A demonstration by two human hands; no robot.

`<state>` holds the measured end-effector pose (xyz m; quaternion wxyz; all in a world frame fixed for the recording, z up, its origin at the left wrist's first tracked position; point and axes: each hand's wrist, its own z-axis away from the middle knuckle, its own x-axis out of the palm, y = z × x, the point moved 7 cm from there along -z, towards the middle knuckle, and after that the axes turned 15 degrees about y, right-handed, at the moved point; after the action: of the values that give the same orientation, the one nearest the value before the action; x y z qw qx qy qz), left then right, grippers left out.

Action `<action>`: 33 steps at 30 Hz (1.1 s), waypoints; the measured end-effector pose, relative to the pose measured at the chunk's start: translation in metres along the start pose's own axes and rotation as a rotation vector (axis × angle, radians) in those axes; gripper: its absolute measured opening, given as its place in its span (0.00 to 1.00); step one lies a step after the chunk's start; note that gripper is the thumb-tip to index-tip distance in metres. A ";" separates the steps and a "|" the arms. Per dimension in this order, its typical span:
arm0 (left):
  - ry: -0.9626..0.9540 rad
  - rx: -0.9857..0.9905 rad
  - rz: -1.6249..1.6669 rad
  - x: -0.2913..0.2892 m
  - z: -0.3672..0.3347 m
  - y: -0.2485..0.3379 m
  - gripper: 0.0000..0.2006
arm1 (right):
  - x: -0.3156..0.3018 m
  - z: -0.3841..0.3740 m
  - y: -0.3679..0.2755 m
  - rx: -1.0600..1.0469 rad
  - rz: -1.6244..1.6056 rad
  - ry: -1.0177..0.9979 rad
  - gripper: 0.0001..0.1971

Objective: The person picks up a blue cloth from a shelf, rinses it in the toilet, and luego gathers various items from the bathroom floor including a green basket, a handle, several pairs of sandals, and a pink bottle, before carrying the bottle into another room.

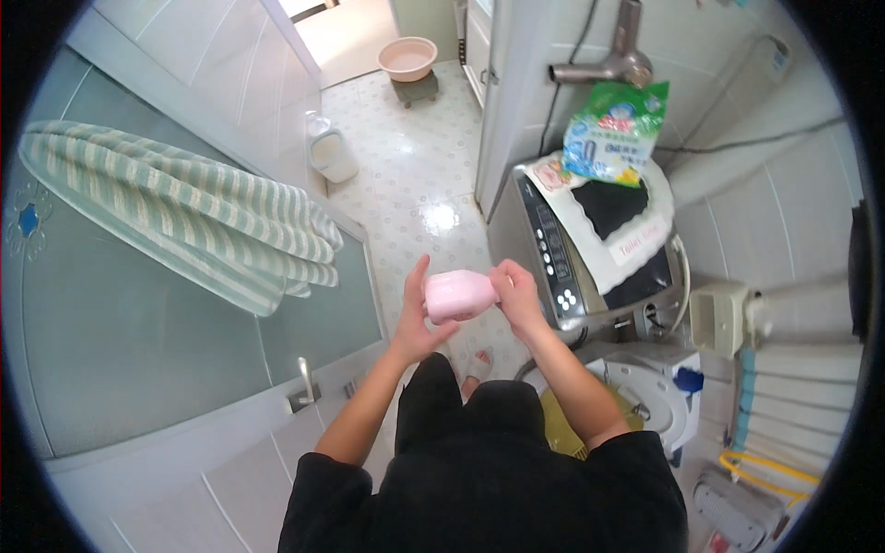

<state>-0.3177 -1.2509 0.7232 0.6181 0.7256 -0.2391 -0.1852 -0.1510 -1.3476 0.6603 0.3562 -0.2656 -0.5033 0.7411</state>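
A smooth pink bottle [458, 295] lies sideways in front of my body, its base to the left and its narrow end to the right. My right hand [518, 293] is closed round the narrow end, so the cap or neck is hidden. My left hand [418, 318] cradles the base, with its fingers spread along one side and the thumb along the other.
On the right stands a washing machine [564, 258] with a white mat [636, 241] and a green-and-blue bag [615, 134] on top. A toilet [650, 382] is behind my right arm. A striped towel [184, 207] hangs left on a glass door. Farther off are a bin [334, 158] and a pink basin [407, 59].
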 end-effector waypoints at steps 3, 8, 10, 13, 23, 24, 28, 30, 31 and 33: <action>0.060 -0.697 0.433 -0.024 -0.034 -0.053 0.40 | 0.032 -0.028 -0.059 -0.641 0.315 0.067 0.11; 0.211 -0.851 0.467 -0.059 -0.107 -0.096 0.30 | 0.116 -0.076 -0.116 -0.998 0.526 0.005 0.11; 0.334 -0.644 0.369 -0.062 -0.150 -0.090 0.28 | 0.134 -0.129 -0.105 -0.769 0.404 0.018 0.10; 0.438 -0.199 0.077 -0.087 -0.210 -0.067 0.28 | 0.163 -0.198 -0.075 -0.231 0.119 -0.048 0.09; 0.300 -0.845 0.374 -0.098 -0.377 -0.107 0.37 | 0.230 -0.314 -0.216 -0.876 0.298 -0.060 0.10; 0.294 -0.844 0.369 -0.098 -0.396 -0.113 0.37 | 0.241 -0.313 -0.238 -1.195 0.366 -0.102 0.11; 0.256 -0.908 0.361 -0.086 -0.468 -0.148 0.29 | 0.260 -0.376 -0.262 -1.230 0.388 0.015 0.07; 0.302 -0.901 0.298 -0.081 -0.505 -0.155 0.27 | 0.269 -0.411 -0.267 -1.176 0.361 0.070 0.06; 0.378 -0.836 0.273 -0.083 -0.525 -0.153 0.24 | 0.271 -0.430 -0.269 -1.116 0.334 0.121 0.05; 0.440 -0.771 0.252 -0.081 -0.560 -0.151 0.21 | 0.274 -0.461 -0.278 -1.070 0.307 0.127 0.05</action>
<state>-0.0500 -0.7329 0.6664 0.8967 0.4299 -0.1021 -0.0255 0.1019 -0.8062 0.7481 0.0894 -0.5234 -0.7425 0.4083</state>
